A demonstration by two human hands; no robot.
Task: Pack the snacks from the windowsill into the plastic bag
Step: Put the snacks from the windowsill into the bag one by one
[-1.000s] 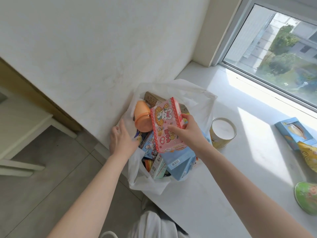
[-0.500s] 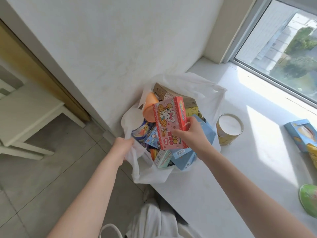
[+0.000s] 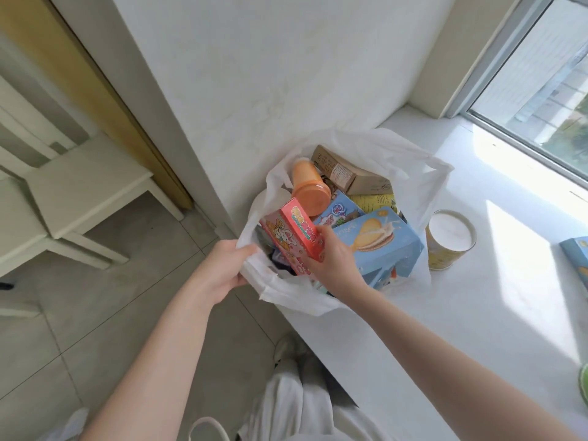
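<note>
- White windowsill (image 3: 477,329) runs under a sunlit window on the right, with a plain white wall at its far end and a tiled floor down to the left.
- The plastic bag (image 3: 410,157) sits at the left end of the sill, close to its near edge, with its mouth wide open and already crowded.
- Inside are an orange cup (image 3: 308,190), a brown box (image 3: 345,173) at the far side and a big blue box (image 3: 381,246) lying on top at the right.
- The left hand (image 3: 222,270) grips the bag's near-left rim, with the plastic bunched in its curled fingers.
- The right hand (image 3: 334,265) holds a pink box (image 3: 294,238) by its lower end, tilted over the left part of the bag's mouth, just beside the orange cup.
- The step in hand looks like seating this pink box.
- The only open room seems to be the dark gap at the near left, between the cup and the held rim.
- It is best to keep the rim drawn out to the left and slide the box in narrow edge first, rather than laying it flat on the heap.
- Pushing down hard is a risk, since the bag stands near the sill's edge and thin plastic could slip or tear on box corners.
- A white-topped can (image 3: 450,241), another blue box (image 3: 577,254) and a green item (image 3: 584,388) wait on the sill to the right, so room should be left for them.
</note>
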